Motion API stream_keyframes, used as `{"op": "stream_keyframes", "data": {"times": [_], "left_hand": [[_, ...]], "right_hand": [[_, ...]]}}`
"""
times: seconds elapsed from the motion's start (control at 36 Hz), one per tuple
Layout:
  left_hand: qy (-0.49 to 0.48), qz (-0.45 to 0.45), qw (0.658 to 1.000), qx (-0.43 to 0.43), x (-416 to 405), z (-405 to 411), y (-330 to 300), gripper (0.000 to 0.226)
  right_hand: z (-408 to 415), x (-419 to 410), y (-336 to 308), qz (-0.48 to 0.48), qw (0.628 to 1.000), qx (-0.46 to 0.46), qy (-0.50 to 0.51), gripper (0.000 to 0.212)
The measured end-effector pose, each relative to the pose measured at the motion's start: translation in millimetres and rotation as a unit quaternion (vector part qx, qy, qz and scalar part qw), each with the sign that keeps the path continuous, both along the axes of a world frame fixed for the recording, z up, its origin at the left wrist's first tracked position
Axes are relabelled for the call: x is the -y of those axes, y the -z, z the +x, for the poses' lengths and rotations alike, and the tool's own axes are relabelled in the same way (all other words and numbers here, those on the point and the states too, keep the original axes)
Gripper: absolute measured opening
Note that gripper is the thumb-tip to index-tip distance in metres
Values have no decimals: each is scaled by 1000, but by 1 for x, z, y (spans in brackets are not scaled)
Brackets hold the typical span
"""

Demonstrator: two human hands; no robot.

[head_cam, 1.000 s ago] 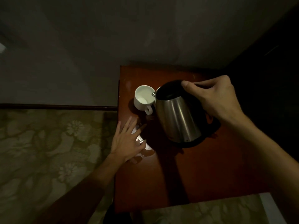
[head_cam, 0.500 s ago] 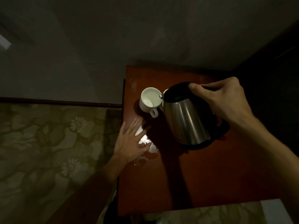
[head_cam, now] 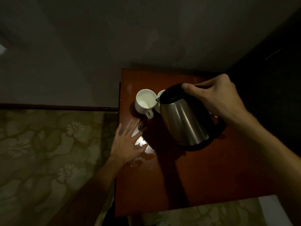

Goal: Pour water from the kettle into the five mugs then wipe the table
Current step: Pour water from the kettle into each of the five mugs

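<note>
Kettle tipped over second mug, pouring part done

Head view: kettle (head_cam: 185,121) held off the table (head_cam: 195,176), tilted with spout toward a second white mug (head_cam: 160,97), mostly hidden behind the kettle's lid. Right hand (head_cam: 216,100) with fingers wrapped tight round the black handle. Left hand (head_cam: 126,143) lying flat, fingers spread and holding nothing, beside a shiny puddle (head_cam: 145,149) near the table's left edge. First mug (head_cam: 145,101) just left of the spout, apparently holding water already. Only two mugs visible; the other three out of sight, so pouring probably unfinished, wiping not yet begun. Wall close behind the mugs, table edge just left of the first mug and the puddle. Open tabletop toward the near side, good room for setting the kettle down.
</note>
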State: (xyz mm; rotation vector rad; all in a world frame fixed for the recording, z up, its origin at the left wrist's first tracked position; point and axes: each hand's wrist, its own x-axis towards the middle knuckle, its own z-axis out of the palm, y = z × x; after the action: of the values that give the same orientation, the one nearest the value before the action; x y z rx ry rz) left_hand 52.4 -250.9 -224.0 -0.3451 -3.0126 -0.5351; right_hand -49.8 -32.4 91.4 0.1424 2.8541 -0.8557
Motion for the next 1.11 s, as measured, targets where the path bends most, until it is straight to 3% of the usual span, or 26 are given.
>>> {"op": "stream_keyframes", "data": {"times": [0.11,0.22,0.33,0.61,0.92,1.06,1.11], "left_hand": [[0,-2,1000,13,1,-1,-1,71],[-2,-13,1000,20,1,0,0,72],[-4,-4,1000,-1,1,1,1,69],[-8,5,1000,-11,0,0,0,70],[-12,10,1000,9,1,0,1,70],[-12,5,1000,20,-1,-1,-1,73],[-12,7,1000,20,0,0,-1,72]], "right_hand": [[-3,2,0,8,1000,10,-4,52],[-8,3,2,5,1000,14,-6,69],[-12,3,3,15,1000,8,-15,63],[-21,8,3,54,998,12,-6,80],[-20,10,2,61,998,18,-16,66],[-17,13,-1,51,998,28,-20,90],[-17,12,-1,50,998,28,-23,83]]}}
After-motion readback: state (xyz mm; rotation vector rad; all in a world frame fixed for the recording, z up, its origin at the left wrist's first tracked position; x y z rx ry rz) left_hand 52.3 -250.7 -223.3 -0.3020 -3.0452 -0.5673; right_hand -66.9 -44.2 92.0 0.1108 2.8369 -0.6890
